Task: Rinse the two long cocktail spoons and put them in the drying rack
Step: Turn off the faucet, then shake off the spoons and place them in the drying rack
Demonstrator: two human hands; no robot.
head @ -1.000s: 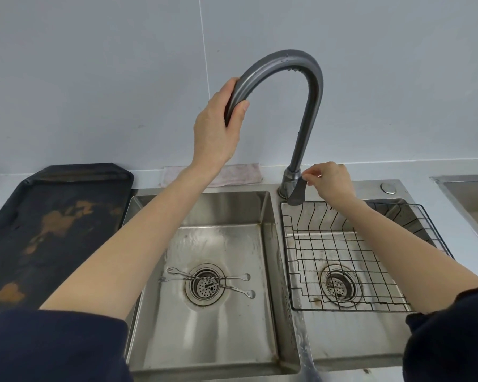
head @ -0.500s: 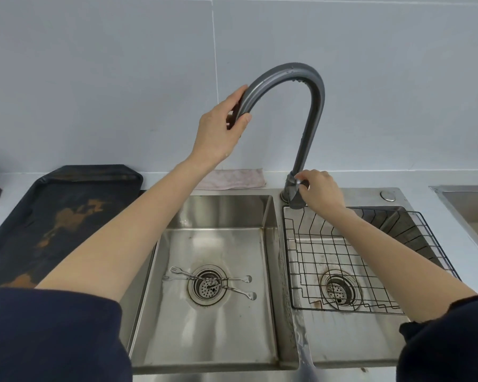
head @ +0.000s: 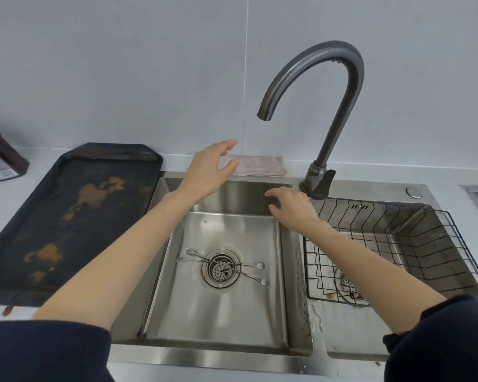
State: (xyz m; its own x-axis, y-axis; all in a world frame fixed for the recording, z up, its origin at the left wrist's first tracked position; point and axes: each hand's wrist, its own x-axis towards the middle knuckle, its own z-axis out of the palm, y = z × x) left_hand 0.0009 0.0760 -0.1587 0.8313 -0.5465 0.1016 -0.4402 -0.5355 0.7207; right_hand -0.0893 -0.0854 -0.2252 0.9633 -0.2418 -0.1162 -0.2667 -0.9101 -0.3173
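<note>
Both hands are open and hold nothing: the left hand (head: 210, 172) hangs above the back edge of the left sink (head: 221, 321), and the right hand (head: 293, 208) is just beside the lever at the foot of the faucet (head: 342, 86). The two cocktail spoons (head: 226, 267) lie crossed on the drain at the bottom of this sink, under the spout, where no water is visible. The drying rack (head: 414, 238) sits in the right sink. The spoons are thin and probably wet, so I think they can slip from the fingers during lifting. Later, a thin handle may fall through the wide wires of the rack.
</note>
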